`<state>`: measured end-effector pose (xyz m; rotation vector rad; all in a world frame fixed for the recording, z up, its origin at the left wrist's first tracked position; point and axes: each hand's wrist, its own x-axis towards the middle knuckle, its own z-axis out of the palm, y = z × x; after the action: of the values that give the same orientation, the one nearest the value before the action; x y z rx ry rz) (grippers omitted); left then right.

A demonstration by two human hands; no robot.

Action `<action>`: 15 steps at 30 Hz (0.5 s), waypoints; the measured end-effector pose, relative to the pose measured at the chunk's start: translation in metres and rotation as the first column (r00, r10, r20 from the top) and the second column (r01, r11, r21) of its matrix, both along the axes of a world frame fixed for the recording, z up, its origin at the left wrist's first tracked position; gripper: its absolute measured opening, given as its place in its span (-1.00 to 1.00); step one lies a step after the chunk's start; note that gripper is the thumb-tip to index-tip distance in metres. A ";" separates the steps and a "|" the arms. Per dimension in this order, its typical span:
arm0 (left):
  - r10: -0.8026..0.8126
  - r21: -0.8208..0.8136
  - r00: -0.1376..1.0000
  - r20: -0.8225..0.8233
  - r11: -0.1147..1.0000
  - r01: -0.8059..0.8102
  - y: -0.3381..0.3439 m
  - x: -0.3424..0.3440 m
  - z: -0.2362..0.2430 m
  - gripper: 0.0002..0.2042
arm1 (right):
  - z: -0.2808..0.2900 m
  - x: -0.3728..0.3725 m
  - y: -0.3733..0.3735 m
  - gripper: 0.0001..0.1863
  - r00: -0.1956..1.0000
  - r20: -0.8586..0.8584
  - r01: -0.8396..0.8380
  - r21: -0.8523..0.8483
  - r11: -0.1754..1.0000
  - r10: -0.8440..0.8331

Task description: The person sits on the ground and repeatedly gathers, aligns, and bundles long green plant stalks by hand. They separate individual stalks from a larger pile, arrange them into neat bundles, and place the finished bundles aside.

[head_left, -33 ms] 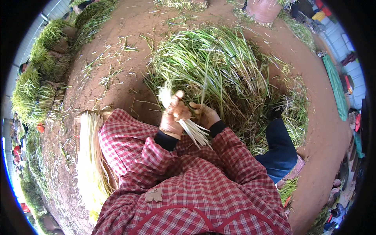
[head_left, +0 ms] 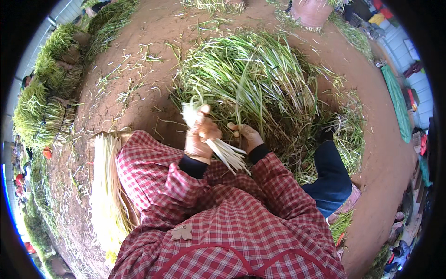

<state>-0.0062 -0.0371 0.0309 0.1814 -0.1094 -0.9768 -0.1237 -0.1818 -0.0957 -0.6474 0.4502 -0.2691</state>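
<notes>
My left hand [head_left: 200, 139] is closed around a bunch of thin white stalks [head_left: 228, 156], which look like chives. Their pale ends point down to the right, and whitish wispy ends [head_left: 190, 113] stick out above the fist. Just to its right, my right hand [head_left: 247, 136] pinches a thin pale green stalk [head_left: 239, 100] that rises over the heap. Beyond both hands lies a big loose heap of green stalks [head_left: 251, 69] with white lower stems. Beside my left knee, a thick row of cleaned whitish-yellow stalks [head_left: 106, 181] rests on a board.
Tied green bundles [head_left: 46, 111] are stacked along the left side. Scattered leaf scraps [head_left: 125, 93] lie on the brown dirt floor [head_left: 160, 28]. A dark blue trouser leg [head_left: 332, 172] stands at the right of the heap. Farther right is a green cloth [head_left: 397, 104]; a pinkish container [head_left: 312, 13] stands at the back.
My left hand has shifted slightly left with the bunch, widening the gap to my right hand. My right hand stays nearly in place, still pinching the thin stalk.
</notes>
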 end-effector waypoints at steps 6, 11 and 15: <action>0.344 -0.155 0.925 0.160 0.935 -0.320 0.016 0.056 0.038 -0.69 | 0.026 -0.034 -0.038 -0.74 0.945 -0.175 0.257 -0.119 0.959 -0.275; 0.020 0.445 0.947 0.319 0.879 -0.168 -0.008 0.006 -0.007 -0.74 | 0.045 -0.035 -0.010 -0.78 0.970 -0.117 0.155 -0.367 0.917 -0.211; -0.348 0.769 0.853 0.389 0.633 -0.093 -0.015 -0.027 -0.042 -0.68 | 0.043 -0.038 0.020 -0.84 0.970 -0.159 0.047 -0.623 0.781 -0.185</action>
<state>-0.0337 -0.0525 -0.0114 1.2695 -0.1872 -1.0559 -0.1614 -0.1619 -0.0528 -1.3082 0.6154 -0.4782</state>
